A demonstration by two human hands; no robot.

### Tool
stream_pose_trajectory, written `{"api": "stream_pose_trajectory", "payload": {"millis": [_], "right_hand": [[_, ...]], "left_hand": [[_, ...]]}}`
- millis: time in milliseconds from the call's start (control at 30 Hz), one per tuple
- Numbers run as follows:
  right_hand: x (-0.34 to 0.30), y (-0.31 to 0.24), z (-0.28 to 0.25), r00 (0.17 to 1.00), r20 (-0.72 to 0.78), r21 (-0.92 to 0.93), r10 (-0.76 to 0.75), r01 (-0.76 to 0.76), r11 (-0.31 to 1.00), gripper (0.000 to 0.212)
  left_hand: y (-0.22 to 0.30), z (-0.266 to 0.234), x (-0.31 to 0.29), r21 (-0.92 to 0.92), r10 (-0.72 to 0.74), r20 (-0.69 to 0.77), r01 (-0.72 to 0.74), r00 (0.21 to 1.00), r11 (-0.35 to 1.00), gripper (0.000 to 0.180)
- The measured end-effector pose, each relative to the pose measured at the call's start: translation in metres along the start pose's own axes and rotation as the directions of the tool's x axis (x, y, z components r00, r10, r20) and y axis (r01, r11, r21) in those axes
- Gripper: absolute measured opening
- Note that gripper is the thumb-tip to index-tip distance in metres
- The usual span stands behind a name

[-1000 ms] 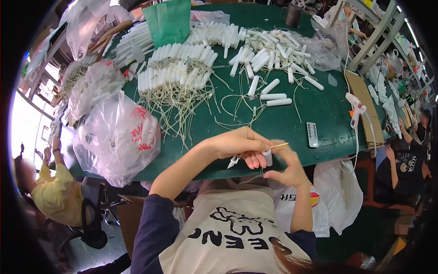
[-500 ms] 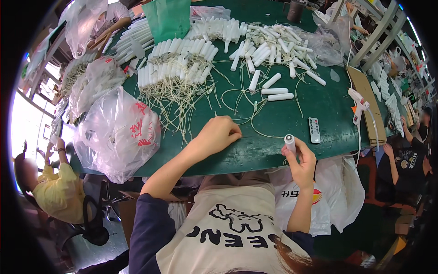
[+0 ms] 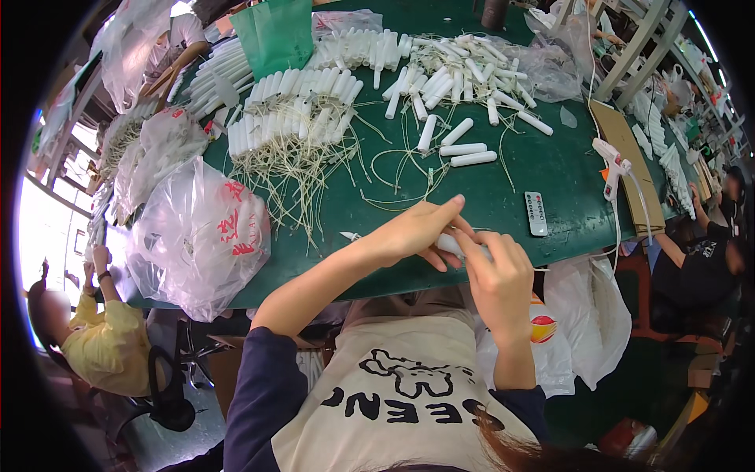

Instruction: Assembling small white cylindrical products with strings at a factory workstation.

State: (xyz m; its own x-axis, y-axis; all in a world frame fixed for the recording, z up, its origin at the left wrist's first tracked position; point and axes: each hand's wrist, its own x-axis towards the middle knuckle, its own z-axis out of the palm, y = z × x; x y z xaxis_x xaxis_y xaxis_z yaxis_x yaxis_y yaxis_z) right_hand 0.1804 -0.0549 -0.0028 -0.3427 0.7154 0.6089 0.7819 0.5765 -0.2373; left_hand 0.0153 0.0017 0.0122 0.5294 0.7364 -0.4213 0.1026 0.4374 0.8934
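Observation:
A white tube point(image 3: 450, 245) lies between my two hands, above the near edge of the green table. My right hand point(image 3: 501, 275) is wrapped round one end of it. My left hand point(image 3: 417, 232) closes on the other end, its fingers partly covering the tube. Beside my left wrist, a small white pointed piece point(image 3: 351, 236) shows on the table. Farther off lie several loose white tubes point(image 3: 473, 159), some with thin pale wires. To the left, rows of tubes point(image 3: 275, 130) trail a tangle of wires point(image 3: 295, 185).
A clear plastic bag point(image 3: 200, 236) bulges at the left table edge. At right are a small remote control point(image 3: 536, 214), a white glue gun point(image 3: 611, 167) with its cord and a cardboard sheet point(image 3: 625, 165). A green bag point(image 3: 275, 39) stands behind. Other people sit at both sides.
My left hand has moved right to the tube, and my right hand has come left with it. The tube has tipped from upright to lying between both hands. The view has shifted slightly.

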Motion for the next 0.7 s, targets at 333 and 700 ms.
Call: {"api": "stream_pose_trajectory", "payload": {"millis": [333, 700], "right_hand": [[-0.010, 0.006, -0.010, 0.996, 0.047, -0.079, 0.072, -0.068, 0.995, 0.040], [-0.003, 0.000, -0.010, 1.000, -0.009, -0.090, 0.007, -0.008, 0.996, 0.037]], "left_hand": [[-0.016, -0.007, 0.014, 0.276, -0.029, 0.005, 0.026, 1.000, 0.961, 0.047], [-0.024, -0.005, 0.024, 0.169, -0.067, -0.056, 0.076, 0.996, 0.983, 0.052]]}}
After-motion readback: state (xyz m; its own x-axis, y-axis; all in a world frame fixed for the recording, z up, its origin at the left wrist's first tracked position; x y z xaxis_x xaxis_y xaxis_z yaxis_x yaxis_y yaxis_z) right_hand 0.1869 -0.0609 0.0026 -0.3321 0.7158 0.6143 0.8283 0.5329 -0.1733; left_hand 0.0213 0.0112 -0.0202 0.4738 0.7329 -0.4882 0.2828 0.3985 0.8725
